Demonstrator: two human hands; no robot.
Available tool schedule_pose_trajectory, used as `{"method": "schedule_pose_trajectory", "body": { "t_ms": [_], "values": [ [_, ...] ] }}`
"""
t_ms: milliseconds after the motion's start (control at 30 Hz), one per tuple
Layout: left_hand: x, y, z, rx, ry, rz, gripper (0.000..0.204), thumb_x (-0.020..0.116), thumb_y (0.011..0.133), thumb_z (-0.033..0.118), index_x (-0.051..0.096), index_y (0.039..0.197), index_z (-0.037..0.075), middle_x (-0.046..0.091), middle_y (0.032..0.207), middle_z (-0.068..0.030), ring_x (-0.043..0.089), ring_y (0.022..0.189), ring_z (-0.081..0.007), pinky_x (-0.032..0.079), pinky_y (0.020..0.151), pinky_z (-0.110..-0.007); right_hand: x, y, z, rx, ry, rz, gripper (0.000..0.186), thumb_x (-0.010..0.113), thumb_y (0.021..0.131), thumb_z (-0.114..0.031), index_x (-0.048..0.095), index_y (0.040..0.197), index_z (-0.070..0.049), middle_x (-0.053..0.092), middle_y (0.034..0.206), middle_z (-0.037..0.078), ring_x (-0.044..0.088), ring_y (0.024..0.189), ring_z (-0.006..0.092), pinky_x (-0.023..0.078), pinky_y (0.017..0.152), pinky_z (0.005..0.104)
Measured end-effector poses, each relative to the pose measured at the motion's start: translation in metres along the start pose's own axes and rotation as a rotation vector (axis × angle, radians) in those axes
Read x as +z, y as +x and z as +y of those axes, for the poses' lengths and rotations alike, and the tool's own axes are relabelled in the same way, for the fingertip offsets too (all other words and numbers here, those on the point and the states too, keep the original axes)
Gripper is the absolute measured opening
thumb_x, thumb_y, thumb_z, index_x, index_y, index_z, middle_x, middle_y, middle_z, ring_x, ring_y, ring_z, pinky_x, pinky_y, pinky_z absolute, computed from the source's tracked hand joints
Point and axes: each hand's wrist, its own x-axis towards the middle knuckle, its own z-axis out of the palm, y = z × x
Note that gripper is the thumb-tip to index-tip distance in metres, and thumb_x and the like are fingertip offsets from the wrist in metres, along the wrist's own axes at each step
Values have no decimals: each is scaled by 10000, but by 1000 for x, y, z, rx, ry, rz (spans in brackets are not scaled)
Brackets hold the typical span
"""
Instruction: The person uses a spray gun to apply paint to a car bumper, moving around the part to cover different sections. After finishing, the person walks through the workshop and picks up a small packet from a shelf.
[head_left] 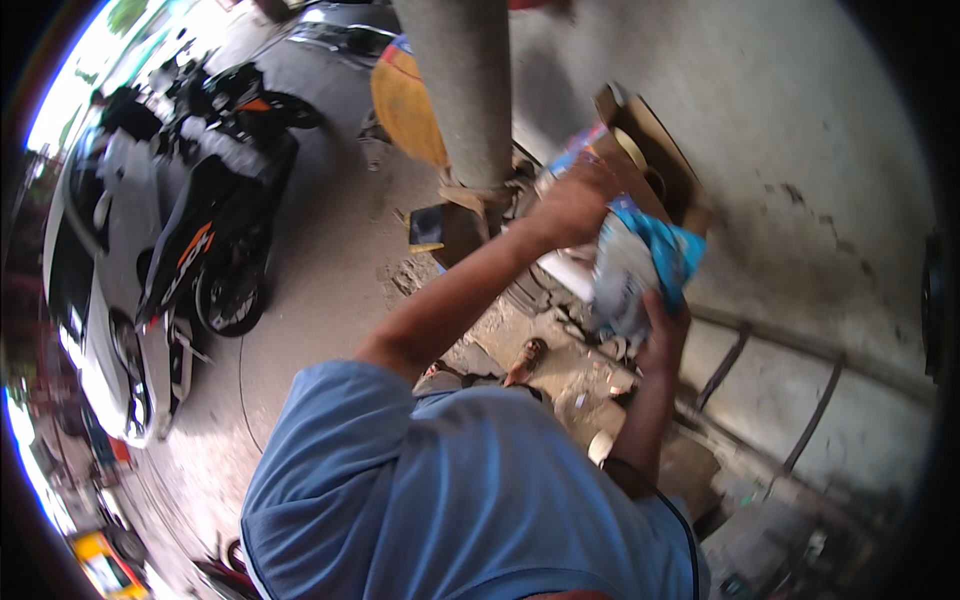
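Note:
A crumpled plastic bag (625, 265), clear to whitish with a bright blue part, hangs in front of me near the wall. My right hand (663, 328) grips it from its lower right side, thumb up along the plastic. My left hand (582, 202) is closed at the bag's upper left edge, blurred; what lies in its fingers is hidden. Just beyond that hand shows a colourful plastic packet (568, 158). Behind the bag an open cardboard box (675, 150) contains a pale yellow ring-shaped roll (630, 150).
A round concrete pillar (462, 95) stands ahead, with a yellow board (408, 105) beside it. A stained wall (800, 180) bounds the right, with a metal frame (770, 345) low along it. Parked at left are a black and orange motorcycle (205, 225) and a white car (95, 330). Rubble covers the ground below.

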Motion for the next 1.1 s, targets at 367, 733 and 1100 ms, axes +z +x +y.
{"method": "schedule_pose_trajectory", "body": {
  "t_ms": [367, 733, 1100],
  "values": [
    [-163, -281, -45, -714, -1245, 513, 395, 671, 1041, 175, 568, 1361, -31, 728, 1053, -87, 695, 921, -164, 581, 845, -322, 264, -104, 45, 63, 200, -84, 314, 682, 1045, -297, 738, 1064, 11, 695, 947, -22, 557, 882, 52, 434, 826, 233],
    [-241, -425, -48, -783, -750, 935, 986, 861, 813, 568, 464, 1500, -18, 545, 1459, -224, 628, 1216, -333, 545, 983, -417, 401, -164, 85, -293, -301, -329, 234, 694, 1036, -240, 717, 1010, -9, 624, 759, -7, 473, 683, 73, 415, 623, 271],
    [-277, -465, -141, -1066, -685, 897, 245, 741, 947, 180, 739, 1046, -44, 756, 892, -104, 697, 820, -139, 546, 748, -309, 463, -100, 126, -41, 68, -534, 121, 706, 1016, -157, 720, 1093, -64, 694, 983, -42, 576, 868, 60, 463, 803, 248]
  ]
}}
